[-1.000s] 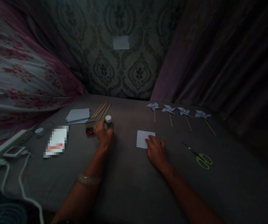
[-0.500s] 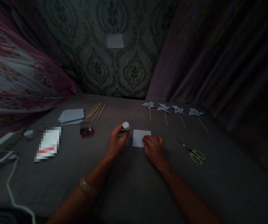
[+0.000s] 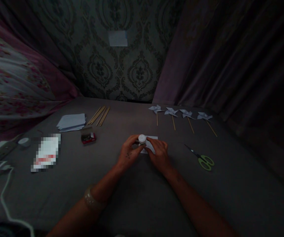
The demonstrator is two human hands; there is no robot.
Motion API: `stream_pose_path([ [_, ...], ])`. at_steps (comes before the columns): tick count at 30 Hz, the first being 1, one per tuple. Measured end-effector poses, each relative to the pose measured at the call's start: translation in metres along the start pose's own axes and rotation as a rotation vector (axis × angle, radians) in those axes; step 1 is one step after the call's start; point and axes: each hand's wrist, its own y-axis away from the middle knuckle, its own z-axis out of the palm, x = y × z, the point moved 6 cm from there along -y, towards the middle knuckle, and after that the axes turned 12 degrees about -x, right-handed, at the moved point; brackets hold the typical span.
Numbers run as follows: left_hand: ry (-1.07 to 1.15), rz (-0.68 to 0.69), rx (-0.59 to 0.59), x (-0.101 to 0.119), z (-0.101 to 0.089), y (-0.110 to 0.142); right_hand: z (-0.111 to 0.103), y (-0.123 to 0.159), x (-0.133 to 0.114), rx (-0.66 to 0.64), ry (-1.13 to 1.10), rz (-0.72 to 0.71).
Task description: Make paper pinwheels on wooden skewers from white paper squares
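Observation:
A small bottle with a round white cap is between my hands, above a square of white paper. My left hand is closed around the bottle from the left, thumb and fingers on its sides. From the right, my right hand reaches the bottle, its thumb and index finger at the cap. Most of the bottle's body is hidden by the fingers. Part of the paper is covered by the bottle and my right hand.
Several paper pinwheels on sticks lie at the back right, with green-handled scissors nearer. To the left are loose wooden sticks, a paper stack, an open red box, a blurred packet and a power strip.
My left hand has carried the bottle rightward over the paper. My right hand has left the paper's right part and come to the bottle's cap. The view has shifted slightly.

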Motion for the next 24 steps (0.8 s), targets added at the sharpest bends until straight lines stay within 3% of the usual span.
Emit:
stream_pose_path([
  [7,-0.099,0.000,-0.004,0.009,0.002,0.002,0.003,0.004,-0.002,0.058,-0.047,-0.058],
  [13,-0.116,-0.056,-0.026,0.003,0.003,-0.001,0.003,0.000,0.006,0.020,-0.134,0.036],
  [17,-0.134,-0.142,-0.007,-0.013,-0.008,-0.005,-0.008,-0.005,0.034,0.062,-0.224,0.184],
  [21,-0.312,-0.267,0.059,-0.031,-0.026,-0.005,-0.019,-0.006,0.071,0.129,-0.427,0.332],
  [24,-0.443,-0.304,0.020,-0.036,-0.028,-0.005,-0.021,-0.005,0.088,0.141,-0.552,0.395],
])
